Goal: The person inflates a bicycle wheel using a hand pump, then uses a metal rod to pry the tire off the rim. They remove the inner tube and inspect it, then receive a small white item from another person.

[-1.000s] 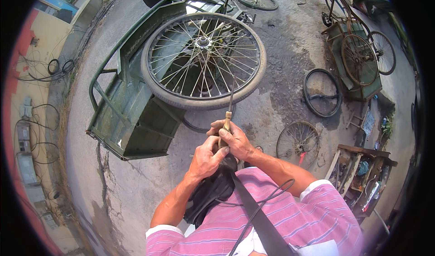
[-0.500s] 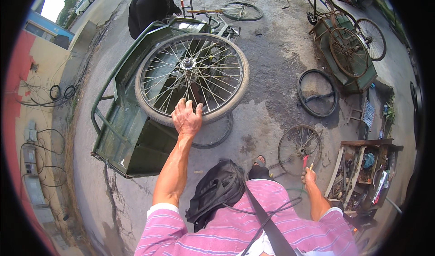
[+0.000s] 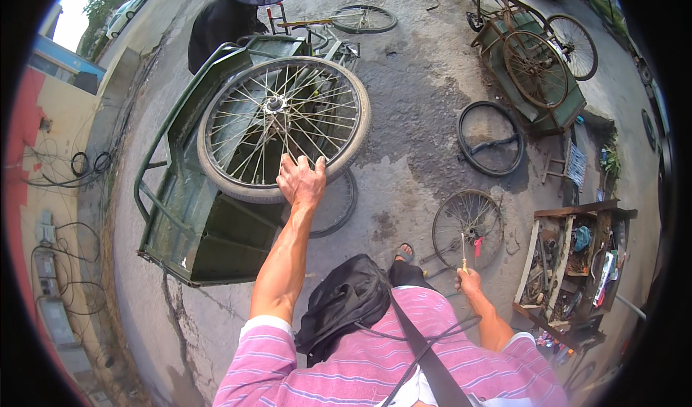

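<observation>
Since half a second back, right hand [image 3: 470, 281] has swung slightly inward and raised its tool; left hand [image 3: 301, 180] holds the same spot on the tyre. Left arm outstretched, fingers curled over the near rim of the spoked wheel [image 3: 282, 126], gripping the tyre. Wheel sits mounted on an overturned green cargo tricycle [image 3: 194, 227], lying on the concrete. Right hand down by the hip, fist closed around a wooden-handled awl-like tool [image 3: 463, 252], shaft pointing up. Loose spoked rim [image 3: 467, 228] on the ground just beyond it; black tyre [image 3: 490, 139] farther off; wooden tool crate [image 3: 569, 263] to the right. Person in a hat [image 3: 232, 11] crouched behind the tricycle.
</observation>
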{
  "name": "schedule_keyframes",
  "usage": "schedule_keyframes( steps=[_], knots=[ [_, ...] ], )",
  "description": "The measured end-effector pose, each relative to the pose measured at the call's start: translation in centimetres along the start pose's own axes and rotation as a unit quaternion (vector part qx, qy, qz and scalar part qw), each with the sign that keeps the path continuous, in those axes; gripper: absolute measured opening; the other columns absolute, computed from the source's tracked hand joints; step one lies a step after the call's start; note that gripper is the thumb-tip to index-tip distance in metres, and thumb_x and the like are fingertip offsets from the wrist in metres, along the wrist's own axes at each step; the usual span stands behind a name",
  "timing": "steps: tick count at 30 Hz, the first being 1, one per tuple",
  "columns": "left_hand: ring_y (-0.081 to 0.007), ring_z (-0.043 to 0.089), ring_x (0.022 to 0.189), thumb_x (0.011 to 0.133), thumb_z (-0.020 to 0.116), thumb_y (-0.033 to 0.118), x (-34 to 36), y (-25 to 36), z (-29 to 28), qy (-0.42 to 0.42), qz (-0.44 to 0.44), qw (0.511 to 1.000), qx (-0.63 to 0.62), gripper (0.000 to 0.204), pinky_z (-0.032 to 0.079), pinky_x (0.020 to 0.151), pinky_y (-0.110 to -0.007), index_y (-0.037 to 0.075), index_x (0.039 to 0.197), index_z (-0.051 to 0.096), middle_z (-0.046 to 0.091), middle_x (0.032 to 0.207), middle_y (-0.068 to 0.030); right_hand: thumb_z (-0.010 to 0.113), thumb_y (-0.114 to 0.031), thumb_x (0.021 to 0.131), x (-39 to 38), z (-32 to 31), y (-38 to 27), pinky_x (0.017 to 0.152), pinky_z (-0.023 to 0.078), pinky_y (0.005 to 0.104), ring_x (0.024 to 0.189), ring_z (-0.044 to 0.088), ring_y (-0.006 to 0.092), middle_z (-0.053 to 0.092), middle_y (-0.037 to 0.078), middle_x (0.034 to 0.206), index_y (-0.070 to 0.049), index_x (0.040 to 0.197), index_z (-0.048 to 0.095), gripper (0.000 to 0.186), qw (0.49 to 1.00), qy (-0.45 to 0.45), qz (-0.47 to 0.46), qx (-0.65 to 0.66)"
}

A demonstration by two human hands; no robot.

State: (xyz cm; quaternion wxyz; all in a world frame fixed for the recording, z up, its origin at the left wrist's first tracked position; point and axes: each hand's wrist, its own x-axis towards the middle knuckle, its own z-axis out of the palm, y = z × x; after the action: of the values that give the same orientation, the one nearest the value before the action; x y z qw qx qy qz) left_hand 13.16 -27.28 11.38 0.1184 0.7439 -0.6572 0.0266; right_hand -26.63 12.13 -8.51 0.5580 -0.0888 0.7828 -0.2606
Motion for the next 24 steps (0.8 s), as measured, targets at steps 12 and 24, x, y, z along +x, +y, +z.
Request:
schedule_keyframes(
  steps=[12,24],
  knots=[
    [-0.0372,0.058,0.127,0.092,0.076,0.025,-11.0,-11.4,-6.3,0.12,0.035,0.955,-0.267,0.027,0.042,0.11,-0.049,0.005,0.111,0.075,0.064,0.133,-0.0185,0.069,-0.026,0.097,0.9,-5.0,9.8,0.048,0.05,0.0373,0.055,0.063,0.0217,0.068,0.011,0.079,-0.002,0.105,0.065,0.026,0.995,0.026,0.052,-0.081],
    [-0.0169,0.07,0.082,0.101,0.067,0.02,-39.0,-38.1,-6.6,0.022,-0.439,0.794,-0.419,0.026,0.055,0.075,-0.033,-0.004,0.105,0.072,0.074,0.091,-0.0093,0.065,-0.026,0.101,-1.6,6.0,1.6,0.049,0.048,0.0342,0.058,0.061,0.0186,0.063,0.007,0.077,-0.003,0.102,0.064,0.024,0.986,-0.093,-0.028,-0.139]
  ],
)
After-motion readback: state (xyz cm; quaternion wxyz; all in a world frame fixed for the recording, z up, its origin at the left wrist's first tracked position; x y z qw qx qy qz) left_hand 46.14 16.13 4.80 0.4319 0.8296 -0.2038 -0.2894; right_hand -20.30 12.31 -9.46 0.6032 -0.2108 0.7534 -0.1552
